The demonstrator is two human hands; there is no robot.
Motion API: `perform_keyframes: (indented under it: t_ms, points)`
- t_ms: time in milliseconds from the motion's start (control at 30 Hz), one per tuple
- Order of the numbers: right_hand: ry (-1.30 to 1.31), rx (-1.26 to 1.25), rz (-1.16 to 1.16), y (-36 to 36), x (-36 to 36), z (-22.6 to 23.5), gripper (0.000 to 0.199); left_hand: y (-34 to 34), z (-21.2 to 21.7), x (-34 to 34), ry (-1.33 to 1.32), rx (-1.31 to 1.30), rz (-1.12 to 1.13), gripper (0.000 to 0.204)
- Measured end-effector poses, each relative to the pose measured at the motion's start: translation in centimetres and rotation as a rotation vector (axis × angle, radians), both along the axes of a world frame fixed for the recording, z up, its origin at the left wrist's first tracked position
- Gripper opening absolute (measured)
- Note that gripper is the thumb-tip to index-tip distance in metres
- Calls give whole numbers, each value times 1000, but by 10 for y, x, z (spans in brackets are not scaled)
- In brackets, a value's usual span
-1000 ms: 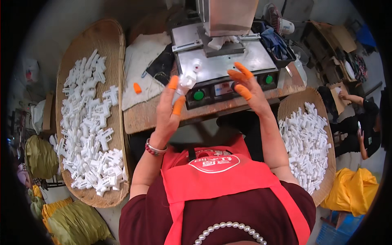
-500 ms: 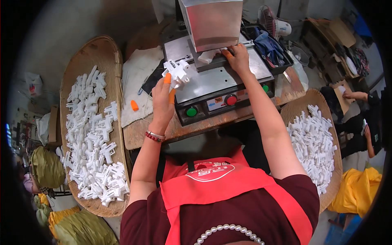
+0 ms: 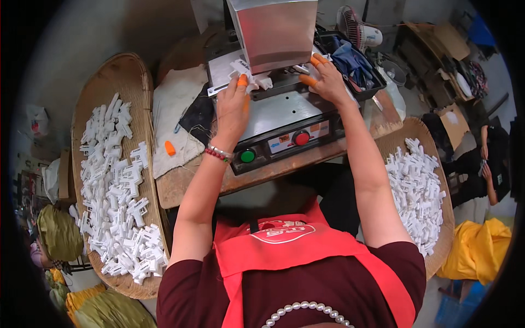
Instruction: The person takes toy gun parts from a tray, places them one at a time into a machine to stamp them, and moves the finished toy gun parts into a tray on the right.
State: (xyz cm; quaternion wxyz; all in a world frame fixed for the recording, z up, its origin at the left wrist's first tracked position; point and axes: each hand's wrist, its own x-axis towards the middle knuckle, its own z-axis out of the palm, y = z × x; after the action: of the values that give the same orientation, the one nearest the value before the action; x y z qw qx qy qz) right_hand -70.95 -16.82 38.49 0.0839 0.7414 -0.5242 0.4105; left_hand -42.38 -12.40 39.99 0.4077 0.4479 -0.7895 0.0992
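Note:
My left hand (image 3: pixel 234 106), with orange finger cots, holds a small white plastic part (image 3: pixel 247 74) at the foot of the steel press head (image 3: pixel 274 33). My right hand (image 3: pixel 327 82), also with orange finger cots, rests on the machine's plate near the right side of the press head, fingers spread; I cannot see anything in it. The grey machine (image 3: pixel 284 123) has a green button (image 3: pixel 248 156) and a red button (image 3: pixel 302 138) on its front panel.
A woven tray (image 3: pixel 139 93) on my left carries several white plastic parts (image 3: pixel 117 191). Another woven tray (image 3: pixel 410 128) at my right holds a heap of white parts (image 3: pixel 416 191). An orange finger cot (image 3: pixel 170 148) lies on a cloth. Another person's hand (image 3: pixel 485 170) shows far right.
Both hands moved forward from above the button panel up to the press head. The left hand carried the white part there; the right hand settled on the plate beside it.

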Motion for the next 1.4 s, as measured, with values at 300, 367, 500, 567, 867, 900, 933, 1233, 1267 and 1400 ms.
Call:
perform_keyframes:
  t_ms: [300, 367, 500, 567, 867, 900, 933, 1233, 1267, 1400]
  points:
    - [162, 190, 6, 83, -48, 28, 61, -39, -1, -33, -84, -7, -41, 28]
    - [120, 375, -163, 162, -82, 35, 63, -36, 10, -55, 45, 93, -82, 19]
    - [319, 347, -856, 290, -201, 0, 55, -29, 15, -73, -194, 170, 94, 29]
    - [218, 180, -927, 298, -211, -4, 50, -41, -4, -75, -110, -63, 127, 22]
    - [-608, 483, 74, 141, -104, -75, 66, 48, -16, 35, 23, 34, -120, 57]
    - [-594, 521, -5, 136, -100, -78, 66, 61, -22, 47, 12, 108, -196, 63]
    - [-574, 553, -87, 137, -102, -82, 66, 72, -26, 56, -5, 213, -244, 69]
    - [-703, 595, 45, 111, -104, -94, 58, 88, -49, 89, -30, 301, -311, 70]
    - [-746, 597, 18, 114, -97, -93, 56, 90, -53, 86, -27, 284, -268, 69]
    - [-755, 579, 61, 120, -76, -82, 51, 95, -47, 103, 24, 238, -215, 60]
